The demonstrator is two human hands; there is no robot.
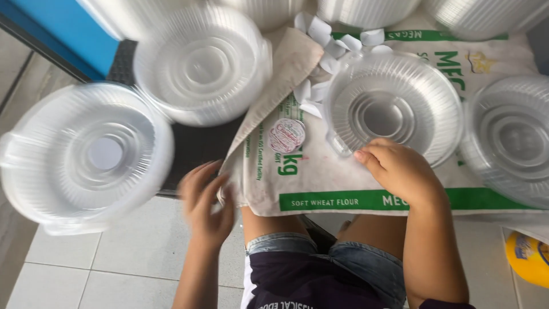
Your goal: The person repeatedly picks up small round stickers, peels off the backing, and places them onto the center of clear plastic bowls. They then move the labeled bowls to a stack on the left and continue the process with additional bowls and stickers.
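Ribbed clear plastic bowl [393, 109] pinched at its rim by right hand [400, 169], left hand [207, 201] blurred, fingers loose, woven flour sack [343, 183] beneath.

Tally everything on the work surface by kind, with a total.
Clear plastic bowls or bowl stacks, counting the ones cut off along the top edge: 7, e.g. the bowl under the right hand
Flour sack: 1
Yellow container: 1
Round sticker: 1
Total: 10
The loose white paper slips are too jumbled to count.
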